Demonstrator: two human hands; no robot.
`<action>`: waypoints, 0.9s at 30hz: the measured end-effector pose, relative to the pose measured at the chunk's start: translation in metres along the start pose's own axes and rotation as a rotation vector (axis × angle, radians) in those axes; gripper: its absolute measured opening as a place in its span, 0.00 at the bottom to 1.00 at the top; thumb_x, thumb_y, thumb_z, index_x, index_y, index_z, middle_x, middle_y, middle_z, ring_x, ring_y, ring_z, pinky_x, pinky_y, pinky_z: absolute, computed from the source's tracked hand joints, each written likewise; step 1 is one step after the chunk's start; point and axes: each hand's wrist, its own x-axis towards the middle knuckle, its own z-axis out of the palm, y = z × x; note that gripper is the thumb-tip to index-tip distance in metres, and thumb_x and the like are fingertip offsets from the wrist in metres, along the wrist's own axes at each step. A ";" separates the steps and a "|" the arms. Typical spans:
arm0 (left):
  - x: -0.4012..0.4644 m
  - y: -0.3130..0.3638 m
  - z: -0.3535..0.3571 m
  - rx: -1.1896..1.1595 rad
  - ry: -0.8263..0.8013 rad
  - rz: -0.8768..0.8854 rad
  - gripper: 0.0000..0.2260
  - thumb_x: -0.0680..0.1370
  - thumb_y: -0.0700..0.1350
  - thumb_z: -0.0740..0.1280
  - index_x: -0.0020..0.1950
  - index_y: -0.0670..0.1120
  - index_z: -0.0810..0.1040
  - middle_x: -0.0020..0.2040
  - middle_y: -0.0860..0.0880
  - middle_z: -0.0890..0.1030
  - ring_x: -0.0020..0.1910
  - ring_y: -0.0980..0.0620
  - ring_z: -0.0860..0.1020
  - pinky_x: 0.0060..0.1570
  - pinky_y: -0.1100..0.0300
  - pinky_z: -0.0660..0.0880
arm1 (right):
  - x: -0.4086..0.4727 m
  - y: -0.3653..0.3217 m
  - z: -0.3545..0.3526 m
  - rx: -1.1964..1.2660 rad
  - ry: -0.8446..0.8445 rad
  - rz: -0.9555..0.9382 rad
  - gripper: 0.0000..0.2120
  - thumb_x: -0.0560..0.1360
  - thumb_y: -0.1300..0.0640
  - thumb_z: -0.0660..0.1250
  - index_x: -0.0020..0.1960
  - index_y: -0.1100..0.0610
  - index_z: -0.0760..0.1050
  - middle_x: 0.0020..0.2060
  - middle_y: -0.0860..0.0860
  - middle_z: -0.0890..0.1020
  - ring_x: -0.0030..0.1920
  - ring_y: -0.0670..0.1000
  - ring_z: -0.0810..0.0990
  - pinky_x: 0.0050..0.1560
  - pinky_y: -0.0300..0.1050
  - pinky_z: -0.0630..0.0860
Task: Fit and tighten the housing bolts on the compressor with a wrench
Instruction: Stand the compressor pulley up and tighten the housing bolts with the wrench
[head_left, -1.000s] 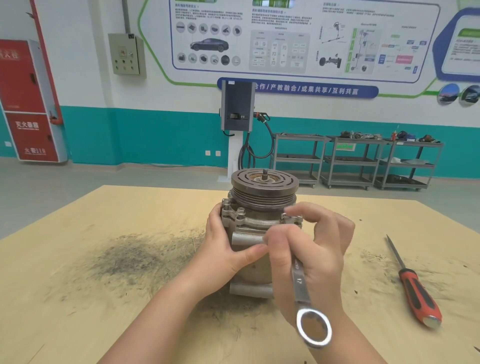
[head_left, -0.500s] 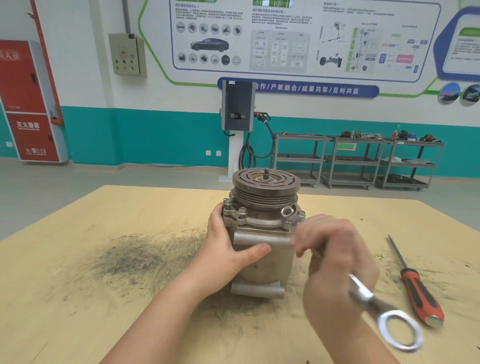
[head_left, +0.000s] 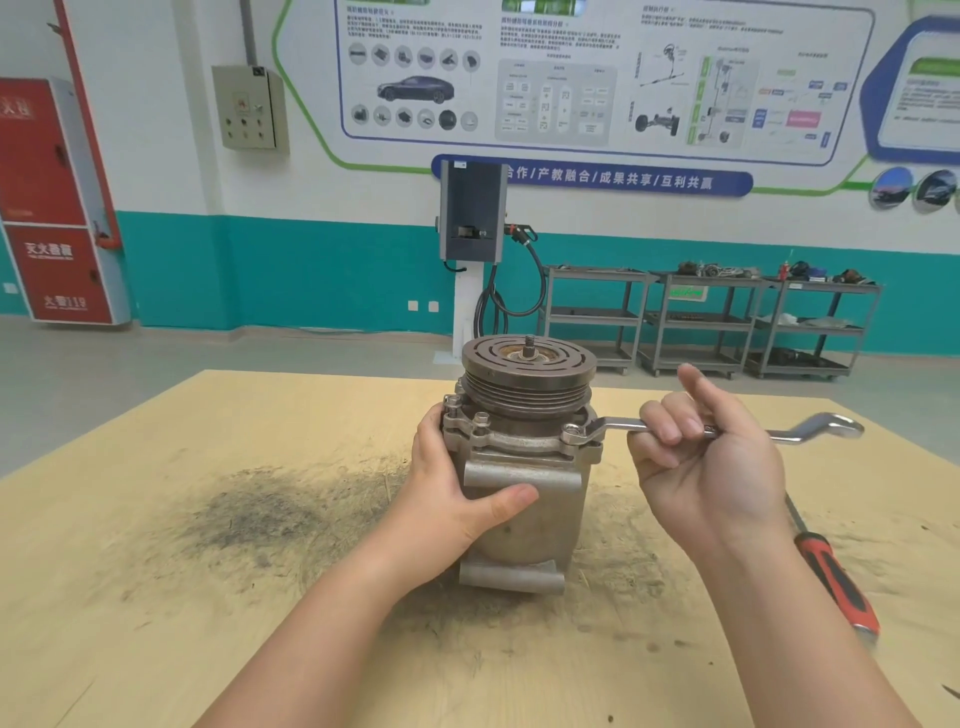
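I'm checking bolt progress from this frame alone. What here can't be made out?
Head view only:
- Bolt under the wrench ring: covered by the ring.
- Far side of the compressor: hidden by the pulley and body.
- Left hand fingers: behind the housing.
- Screwdriver tip: behind the right hand.

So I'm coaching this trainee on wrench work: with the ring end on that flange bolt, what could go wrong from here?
1. The right hand holds the wrench with curled fingers, index finger raised; under load it may slip off the bolt.
2. Only the left hand steadies the upright compressor; a hard pull could twist or tip it.
3. The screwdriver lies near the right forearm and could get knocked.
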 end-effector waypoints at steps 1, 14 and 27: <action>0.000 0.000 0.000 -0.002 -0.003 0.001 0.55 0.63 0.70 0.75 0.76 0.65 0.38 0.75 0.60 0.58 0.73 0.59 0.61 0.72 0.58 0.61 | 0.002 -0.001 0.000 -0.013 -0.002 0.013 0.07 0.82 0.57 0.56 0.48 0.55 0.71 0.22 0.46 0.64 0.22 0.45 0.65 0.20 0.35 0.61; 0.010 -0.019 0.006 -0.059 0.076 0.001 0.42 0.55 0.78 0.73 0.63 0.77 0.54 0.72 0.52 0.68 0.70 0.52 0.71 0.70 0.49 0.69 | -0.054 0.056 0.005 -1.048 -0.534 -1.101 0.08 0.76 0.61 0.67 0.38 0.60 0.76 0.34 0.50 0.76 0.35 0.49 0.75 0.35 0.39 0.71; 0.002 -0.006 0.000 0.041 0.009 0.011 0.54 0.56 0.77 0.72 0.72 0.70 0.43 0.75 0.60 0.59 0.73 0.60 0.62 0.74 0.54 0.62 | -0.043 0.033 0.008 -0.299 -0.217 -0.732 0.14 0.83 0.50 0.55 0.42 0.51 0.73 0.34 0.51 0.78 0.37 0.53 0.76 0.40 0.43 0.73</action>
